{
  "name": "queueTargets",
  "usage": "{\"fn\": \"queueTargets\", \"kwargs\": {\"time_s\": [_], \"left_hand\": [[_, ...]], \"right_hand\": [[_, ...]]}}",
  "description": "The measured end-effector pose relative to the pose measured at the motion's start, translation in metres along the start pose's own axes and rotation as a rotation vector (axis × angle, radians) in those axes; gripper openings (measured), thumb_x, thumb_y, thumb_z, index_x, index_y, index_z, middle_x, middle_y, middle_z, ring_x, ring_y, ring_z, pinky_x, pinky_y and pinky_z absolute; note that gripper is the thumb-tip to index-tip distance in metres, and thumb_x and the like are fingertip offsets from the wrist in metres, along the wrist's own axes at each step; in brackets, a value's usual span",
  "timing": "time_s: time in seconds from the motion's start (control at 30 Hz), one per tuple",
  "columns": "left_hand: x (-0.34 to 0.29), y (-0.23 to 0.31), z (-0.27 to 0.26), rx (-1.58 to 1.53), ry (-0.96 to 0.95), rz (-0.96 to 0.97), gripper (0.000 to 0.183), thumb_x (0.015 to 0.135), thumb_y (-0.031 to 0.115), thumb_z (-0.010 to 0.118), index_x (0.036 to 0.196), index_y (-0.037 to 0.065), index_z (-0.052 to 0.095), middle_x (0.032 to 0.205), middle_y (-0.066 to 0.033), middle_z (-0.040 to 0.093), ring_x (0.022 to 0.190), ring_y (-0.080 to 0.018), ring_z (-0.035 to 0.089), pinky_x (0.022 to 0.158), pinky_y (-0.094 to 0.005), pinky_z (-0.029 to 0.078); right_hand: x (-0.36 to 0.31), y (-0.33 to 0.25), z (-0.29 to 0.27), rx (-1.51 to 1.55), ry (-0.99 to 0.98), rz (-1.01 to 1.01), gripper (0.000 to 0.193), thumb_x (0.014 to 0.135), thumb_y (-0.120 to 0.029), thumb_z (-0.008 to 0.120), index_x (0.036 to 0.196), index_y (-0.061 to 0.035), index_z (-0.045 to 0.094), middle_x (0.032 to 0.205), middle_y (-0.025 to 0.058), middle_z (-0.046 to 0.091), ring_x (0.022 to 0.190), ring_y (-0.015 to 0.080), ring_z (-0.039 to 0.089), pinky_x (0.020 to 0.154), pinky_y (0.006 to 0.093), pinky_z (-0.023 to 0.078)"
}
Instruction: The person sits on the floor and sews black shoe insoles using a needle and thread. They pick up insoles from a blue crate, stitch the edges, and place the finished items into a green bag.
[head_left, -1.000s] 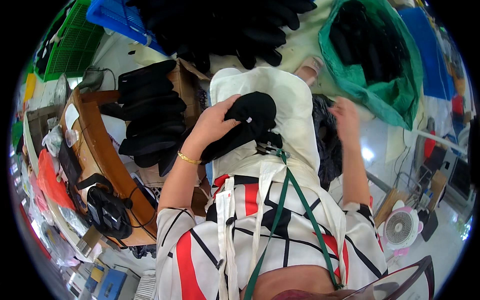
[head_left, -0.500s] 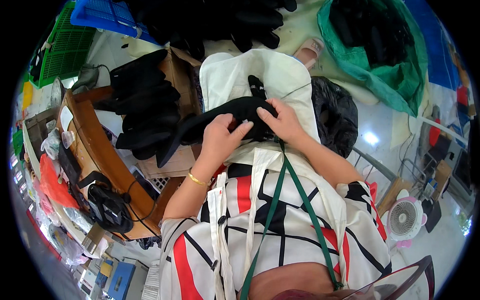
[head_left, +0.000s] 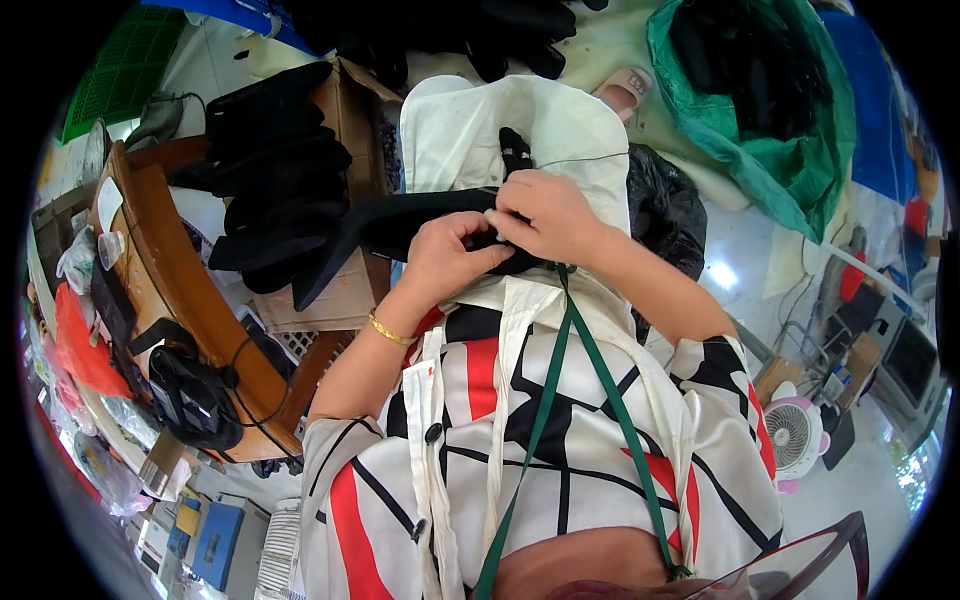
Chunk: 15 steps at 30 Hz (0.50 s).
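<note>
A long, boot-shaped piece of black fabric (head_left: 385, 222) lies across my lap, on a white apron (head_left: 575, 115). My left hand (head_left: 450, 258) grips its near edge, thumb and fingers pinched together. Close against it, my right hand (head_left: 550, 212) is also pinched on the fabric, its fingertips meeting those of the left. Whatever small part lies between the fingertips is hidden. Beyond the hands, a small black item with pale marks (head_left: 515, 150) rests on the apron. A green cord (head_left: 553, 380) runs from my neck down to the fabric.
Similar black pieces (head_left: 275, 150) are stacked at the left beside a cardboard box (head_left: 345, 285) and a wooden table (head_left: 190, 310). More black pieces (head_left: 450, 35) lie ahead. A green sack (head_left: 735, 185), a black plastic bag (head_left: 675, 210) and a fan (head_left: 792, 437) stand at the right.
My right hand has turned over and moved in against the left fingertips. The left hand has shifted slightly right along the fabric.
</note>
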<state>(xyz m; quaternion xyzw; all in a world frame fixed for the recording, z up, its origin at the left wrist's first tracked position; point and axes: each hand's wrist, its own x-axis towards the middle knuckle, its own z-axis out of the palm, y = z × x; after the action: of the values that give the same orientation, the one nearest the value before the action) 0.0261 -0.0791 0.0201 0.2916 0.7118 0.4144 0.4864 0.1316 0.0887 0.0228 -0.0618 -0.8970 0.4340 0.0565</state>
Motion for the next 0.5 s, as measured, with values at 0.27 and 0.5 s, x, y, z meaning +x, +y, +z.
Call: {"fn": "queueTargets", "kwargs": {"time_s": [0.27, 0.5], "left_hand": [[0.001, -0.017, 0.016, 0.187, 0.142, 0.241, 0.026, 0.077, 0.015, 0.077, 0.084, -0.001, 0.059, 0.073, -0.0065, 0.053, 0.066, -0.0125, 0.048, 0.058, -0.0290, 0.040], [0.004, -0.010, 0.008, 0.080, 0.015, 0.108, 0.024, 0.081, 0.017, 0.076, 0.087, -0.001, 0.063, 0.069, -0.0016, 0.054, 0.063, -0.0081, 0.045, 0.058, -0.0252, 0.039]], "right_hand": [[-0.008, 0.004, 0.040, 0.052, 0.444, 0.405, 0.022, 0.083, -0.014, 0.067, 0.070, -0.0049, 0.052, 0.068, 0.0102, 0.054, 0.064, 0.0295, 0.055, 0.056, 0.0407, 0.043], [-0.008, 0.009, 0.005, 0.370, -0.018, 0.526, 0.029, 0.085, -0.026, 0.070, 0.075, -0.0020, 0.058, 0.072, 0.0123, 0.060, 0.066, 0.0261, 0.057, 0.058, 0.0366, 0.044]]}}
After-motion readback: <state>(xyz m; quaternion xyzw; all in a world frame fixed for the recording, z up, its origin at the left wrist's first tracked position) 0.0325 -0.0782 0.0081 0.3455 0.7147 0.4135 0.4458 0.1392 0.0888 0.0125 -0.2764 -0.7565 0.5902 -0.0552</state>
